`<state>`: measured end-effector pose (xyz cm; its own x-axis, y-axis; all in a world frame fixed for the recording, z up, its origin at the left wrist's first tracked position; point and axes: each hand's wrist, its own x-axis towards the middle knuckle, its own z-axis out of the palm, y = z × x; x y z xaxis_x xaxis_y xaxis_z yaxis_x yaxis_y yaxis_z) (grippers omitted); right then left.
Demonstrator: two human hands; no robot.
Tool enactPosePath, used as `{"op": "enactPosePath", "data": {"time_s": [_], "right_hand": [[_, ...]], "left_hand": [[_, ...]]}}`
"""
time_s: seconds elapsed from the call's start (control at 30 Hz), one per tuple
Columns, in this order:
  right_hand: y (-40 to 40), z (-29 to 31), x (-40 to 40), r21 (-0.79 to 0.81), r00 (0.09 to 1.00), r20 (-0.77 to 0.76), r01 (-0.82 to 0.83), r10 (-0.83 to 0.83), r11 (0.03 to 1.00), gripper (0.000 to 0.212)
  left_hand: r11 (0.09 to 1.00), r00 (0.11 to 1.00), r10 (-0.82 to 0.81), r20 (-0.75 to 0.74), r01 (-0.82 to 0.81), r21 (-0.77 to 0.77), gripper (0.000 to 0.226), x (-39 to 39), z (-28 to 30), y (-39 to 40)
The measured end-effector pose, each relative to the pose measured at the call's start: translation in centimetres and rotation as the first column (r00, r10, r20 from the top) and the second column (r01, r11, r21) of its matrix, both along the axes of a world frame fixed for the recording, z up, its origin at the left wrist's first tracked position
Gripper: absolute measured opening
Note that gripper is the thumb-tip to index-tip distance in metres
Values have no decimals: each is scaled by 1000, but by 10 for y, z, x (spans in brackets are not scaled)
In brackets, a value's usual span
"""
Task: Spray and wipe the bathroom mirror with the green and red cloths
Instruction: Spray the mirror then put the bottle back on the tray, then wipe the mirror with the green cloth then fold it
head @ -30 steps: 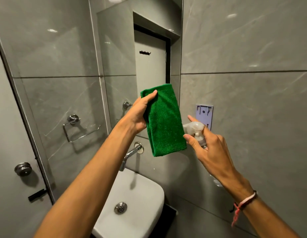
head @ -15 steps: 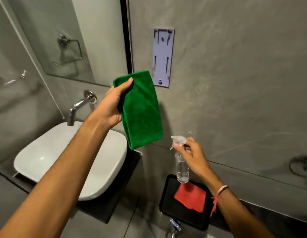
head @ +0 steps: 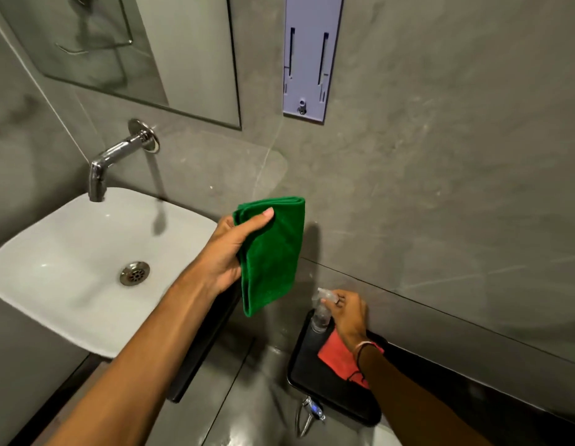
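My left hand point(head: 230, 252) grips a folded green cloth point(head: 273, 255) that hangs down in front of the grey wall, right of the basin. Lower right, my right hand point(head: 350, 313) holds the clear spray bottle point(head: 321, 312) by its trigger head, the bottle standing upright at the back left of a black tray point(head: 315, 381). A red cloth point(head: 339, 355) lies flat on that tray, partly under my right wrist. The mirror point(head: 135, 49) hangs at the upper left, only its lower part visible.
A white basin point(head: 70, 252) with a chrome wall tap point(head: 119, 156) sits at left on a dark counter. A pale purple wall bracket point(head: 308, 56) is fixed right of the mirror. A chrome hose fitting point(head: 308, 413) hangs below the tray.
The view has tilted down from the mirror to the basin and tray. My right hand lowered the spray bottle onto the black tray. My left hand dropped lower with the green cloth.
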<state>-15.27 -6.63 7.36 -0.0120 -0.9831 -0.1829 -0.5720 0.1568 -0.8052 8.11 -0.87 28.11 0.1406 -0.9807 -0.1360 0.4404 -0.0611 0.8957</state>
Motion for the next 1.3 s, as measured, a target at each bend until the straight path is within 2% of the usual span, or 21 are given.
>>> {"op": "enactPosePath", "data": {"time_s": [0.1, 0.23, 0.3, 0.4, 0.47, 0.57, 0.6, 0.67, 0.7, 0.73, 0.8, 0.87, 0.93, 0.97, 1.03, 1.07, 1.1, 1.17, 1.23, 1.3], "right_hand": [[-12, 4, 1, -51, 995, -76, -75, 71, 996, 13], [-8, 0, -4, -25, 984, -130, -128, 124, 991, 13], [-7, -7, -14, 24, 976, -151, -153, 154, 988, 21], [-5, 11, -18, 46, 970, -89, -221, 225, 974, 46], [-3, 49, -5, -34, 961, -55, -274, 272, 961, 51], [0, 144, 30, -285, 947, 120, -256, 299, 924, 26], [5, 182, 41, -322, 901, 244, -273, 358, 907, 25], [14, 259, 61, -373, 710, 445, -407, 546, 834, 33], [21, 294, 70, -423, 615, 475, -468, 629, 776, 31], [28, 329, 79, -481, 562, 445, -507, 697, 716, 24], [39, 380, 91, -551, 502, 400, -537, 767, 639, 18], [49, 427, 107, -593, 448, 431, -513, 783, 620, 21], [57, 467, 124, -611, 358, 502, -497, 787, 616, 22], [60, 487, 134, -618, 291, 544, -495, 787, 611, 22], [63, 519, 154, -614, 218, 595, -498, 773, 613, 20], [64, 530, 164, -611, 240, 587, -495, 773, 618, 16], [65, 540, 176, -613, 301, 562, -473, 770, 633, 15], [62, 546, 199, -655, 541, 432, -361, 721, 664, 25], [59, 546, 219, -732, 779, 221, -266, 587, 627, 41], [56, 543, 227, -794, 912, 3, -248, 411, 555, 49]], "left_hand": [[1000, 1000, 14, -16, -14, 8, 14, 0, -6, 0], [1000, 999, 15, -50, -14, 15, 13, -1, -2, 7], [1000, 998, 10, -57, -10, 8, 14, -4, 4, 10], [999, 999, 10, -38, -11, -30, 16, -3, 25, 18], [998, 999, 13, -29, -15, -58, 18, 1, 45, 26], [992, 1000, 7, -6, -8, -125, 15, 9, 81, 38], [989, 1000, 16, -4, -16, -147, 13, 12, 92, 42], [980, 999, 46, -3, -46, -194, 14, 16, 120, 48], [976, 998, 60, -5, -60, -211, 17, 20, 137, 53], [970, 998, 67, 15, -62, -234, 17, 24, 157, 58], [962, 997, 67, 36, -55, -267, 17, 32, 191, 66], [948, 999, 35, -1, -34, -316, 33, 50, 231, 82], [908, 994, -63, -88, 21, -418, 69, 72, 259, 97], [876, 991, -82, -107, 21, -481, 81, 84, 271, 104], [819, 975, -73, -209, -61, -570, 72, 94, 280, 111], [806, 963, -69, -261, -100, -584, 64, 94, 277, 110], [801, 956, -54, -289, -131, -584, 61, 91, 274, 109], [815, 932, -14, -362, -199, -544, 57, 78, 263, 103], [810, 906, 53, -419, -285, -513, 53, 72, 258, 94], [788, 880, 74, -470, -340, -513, 54, 73, 260, 88]]}}
